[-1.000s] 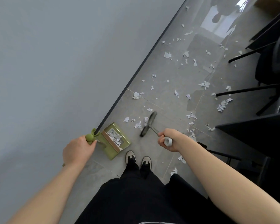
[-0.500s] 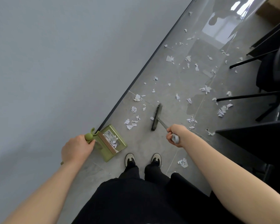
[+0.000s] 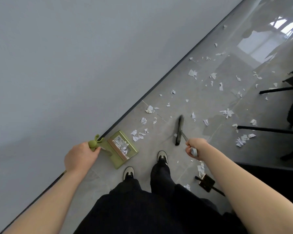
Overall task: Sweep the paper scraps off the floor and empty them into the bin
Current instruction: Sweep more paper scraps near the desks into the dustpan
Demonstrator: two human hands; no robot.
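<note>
My left hand (image 3: 80, 157) grips the top of the handle of a green dustpan (image 3: 123, 149) that stands on the grey floor by the wall, with a few white scraps lying in its pan. My right hand (image 3: 195, 147) grips the grey handle of a broom whose dark head (image 3: 179, 130) rests on the floor, right of the dustpan. A small cluster of paper scraps (image 3: 139, 133) lies between pan and broom head. Many more scraps (image 3: 227, 113) are strewn across the tiles farther ahead and to the right. No bin is in view.
A pale wall (image 3: 74, 65) with a dark skirting line runs diagonally on the left. Black chair legs (image 3: 267, 130) and dark furniture stand along the right edge. My two shoes (image 3: 162, 156) are just behind the dustpan. A small dark bracket-like object (image 3: 206, 182) sits by my right forearm.
The broom head has swung from beside the dustpan out to the right and farther ahead. A small cluster of scraps now lies near the pan's mouth. I have stepped forward; the dustpan stays in my left hand.
</note>
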